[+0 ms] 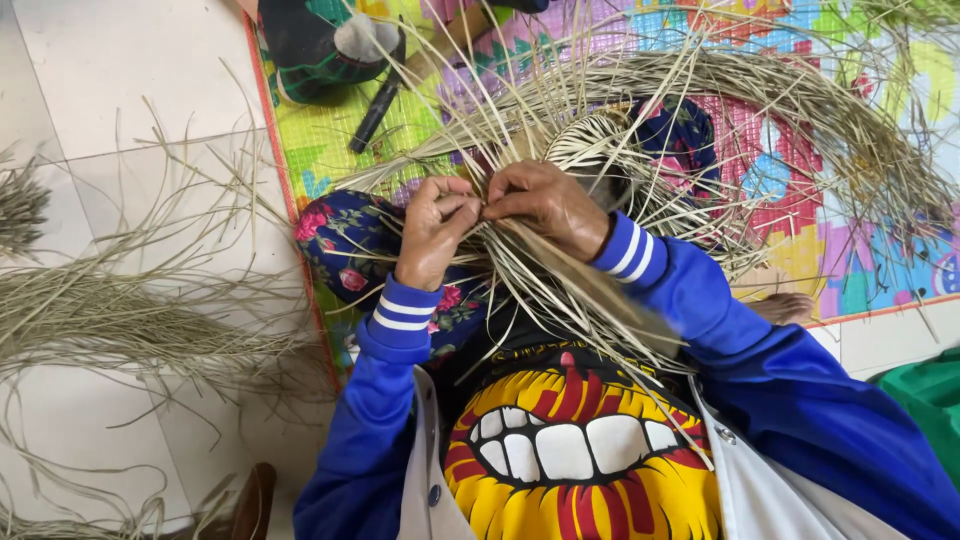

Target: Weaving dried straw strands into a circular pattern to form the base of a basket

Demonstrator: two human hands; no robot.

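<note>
Left hand: the left hand (pixel 432 232) is curled shut, fingertips pinching pale straw strands (pixel 560 285) against the other hand.
Right hand: the right hand (pixel 545 205) is closed too, knuckles up, gripping the same strands where they cross.
Strands: flat, dry, pale green-beige; they fan out from the hands in every direction, over the lap.
Woven piece: a small woven piece (pixel 600 150) sits just beyond the right hand, loose ends radiating around it.
Mat: a bright patterned mat (pixel 860 250) lies beneath; its red edge runs along the left.
Floor: pale tile floor (pixel 110 70) to the left, carrying a loose straw heap (pixel 120 320).
</note>
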